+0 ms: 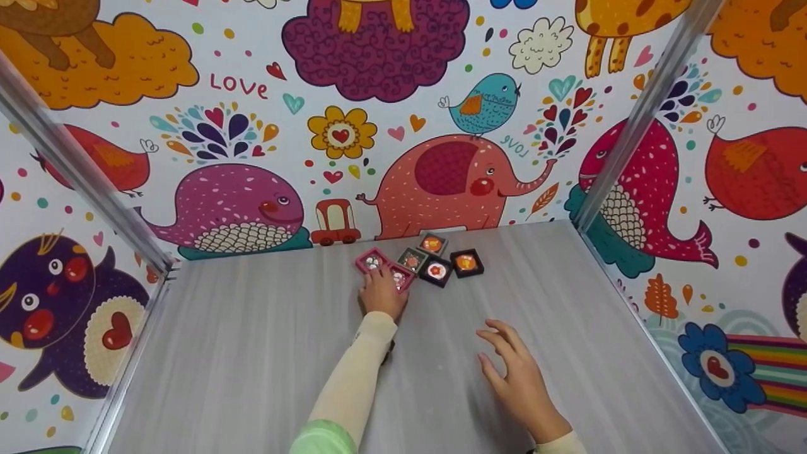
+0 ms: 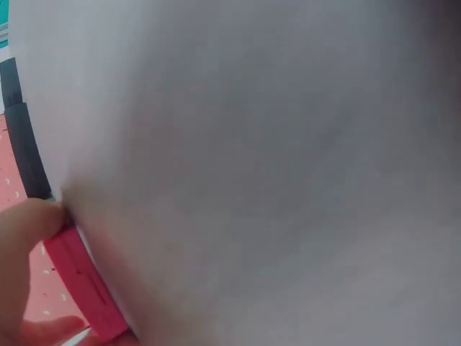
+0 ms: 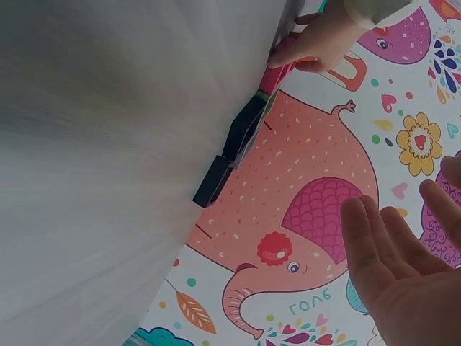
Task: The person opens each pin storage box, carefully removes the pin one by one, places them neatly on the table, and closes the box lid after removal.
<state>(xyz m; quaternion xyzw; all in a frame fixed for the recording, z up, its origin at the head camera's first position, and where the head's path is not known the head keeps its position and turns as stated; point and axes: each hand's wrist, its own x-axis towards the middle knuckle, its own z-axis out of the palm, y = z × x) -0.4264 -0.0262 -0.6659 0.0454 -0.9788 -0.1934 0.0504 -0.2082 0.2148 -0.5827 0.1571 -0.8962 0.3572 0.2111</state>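
My left hand (image 1: 383, 297) is at the group of small square boxes, its thumb and fingers around a pink box (image 1: 401, 278). In the left wrist view, the thumb is at one end of the pink box (image 2: 86, 285) and fingertips are at the other. A second pink box (image 1: 371, 258) lies beside those fingers, partly covered. To the right are two grey boxes, one nearer (image 1: 411, 259) and one farther (image 1: 432, 243), and two black boxes, left (image 1: 435, 271) and right (image 1: 467, 262). My right hand (image 1: 520, 378) hovers apart from them, fingers spread, holding nothing.
The boxes sit on a grey wood-grain table (image 1: 252, 353), close to the printed back wall (image 1: 340, 195). Printed panels with metal corner posts (image 1: 621, 120) stand at both sides.
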